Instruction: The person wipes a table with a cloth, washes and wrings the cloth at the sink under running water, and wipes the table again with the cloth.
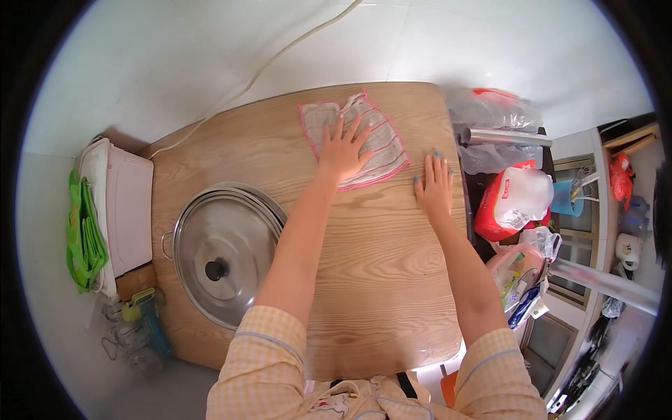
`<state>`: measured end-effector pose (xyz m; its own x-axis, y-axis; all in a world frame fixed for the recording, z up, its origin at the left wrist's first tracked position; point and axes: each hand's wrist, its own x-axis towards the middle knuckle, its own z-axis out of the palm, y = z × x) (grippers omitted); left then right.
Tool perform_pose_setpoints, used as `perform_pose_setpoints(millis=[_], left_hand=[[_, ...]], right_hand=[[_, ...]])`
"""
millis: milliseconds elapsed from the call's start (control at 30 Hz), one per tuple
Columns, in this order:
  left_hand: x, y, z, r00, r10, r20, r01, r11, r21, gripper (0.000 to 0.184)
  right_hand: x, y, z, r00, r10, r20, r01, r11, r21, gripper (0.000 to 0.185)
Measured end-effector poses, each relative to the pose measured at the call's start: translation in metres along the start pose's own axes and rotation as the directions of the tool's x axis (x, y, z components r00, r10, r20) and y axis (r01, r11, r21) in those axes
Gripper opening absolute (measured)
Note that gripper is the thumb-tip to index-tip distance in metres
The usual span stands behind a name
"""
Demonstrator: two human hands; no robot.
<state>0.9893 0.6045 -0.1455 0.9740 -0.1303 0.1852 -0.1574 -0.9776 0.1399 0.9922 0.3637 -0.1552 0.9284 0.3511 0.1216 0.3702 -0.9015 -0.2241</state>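
A pale cloth [378, 140] with pink edges and stripes lies spread near the far edge of the wooden table [385, 280]. My left hand [342, 152] rests on the cloth, palm down with the fingers spread. To the right, my right hand [435, 185] lies flat by the table's right edge, its fingers stretched out, with nothing under it but the wood.
A large steel pot with a lid [231, 259] stands left of my left forearm. Beyond it are a pink-white box [130, 206] and a green bag [85, 234]. A red-and-white package [514, 199] sits right of the table. A cable [262, 70] runs along the wall.
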Motion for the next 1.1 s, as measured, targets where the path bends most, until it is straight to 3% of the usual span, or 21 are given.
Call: perform_pose_setpoints(millis=[33,133,300,400,567,633,900,1100], left_hand=[[-0.007,0.005,0.002,0.998,-0.068,0.014,0.068,0.998,0.012,0.055],[-0.047,0.036,-0.004,0.985,-0.174,0.005,0.174,0.985,0.021,0.058],[-0.141,0.092,-0.011,0.972,-0.231,0.029,0.229,0.971,0.066,0.060],[-0.148,0.106,-0.020,0.963,-0.258,0.073,0.254,0.965,0.058,0.064],[-0.096,0.095,-0.026,0.951,-0.302,0.063,0.302,0.953,0.012,0.070],[-0.072,0.089,-0.021,0.914,-0.393,0.099,0.387,0.919,0.073,0.069],[0.060,0.022,0.015,0.918,-0.397,0.027,0.391,0.913,0.120,0.069],[0.044,0.024,0.019,0.940,-0.341,0.005,0.339,0.937,0.087,0.069]], right_hand=[[-0.007,0.005,0.000,0.999,-0.037,-0.005,0.036,0.996,-0.083,0.058],[-0.007,0.002,-0.003,1.000,-0.030,0.003,0.030,0.996,-0.078,0.058],[-0.005,-0.003,-0.003,0.999,0.001,0.039,0.001,0.998,-0.063,0.059],[-0.007,-0.001,-0.006,0.999,0.006,0.037,-0.005,0.999,-0.038,0.059],[-0.003,-0.001,-0.008,0.998,0.010,0.058,-0.005,0.997,-0.073,0.060],[-0.006,-0.004,-0.009,0.998,0.013,0.062,-0.008,0.998,-0.067,0.060],[-0.004,-0.007,-0.014,0.995,0.031,0.097,-0.026,0.998,-0.054,0.062],[-0.005,-0.006,-0.014,0.996,0.022,0.086,-0.020,0.999,-0.027,0.062]])
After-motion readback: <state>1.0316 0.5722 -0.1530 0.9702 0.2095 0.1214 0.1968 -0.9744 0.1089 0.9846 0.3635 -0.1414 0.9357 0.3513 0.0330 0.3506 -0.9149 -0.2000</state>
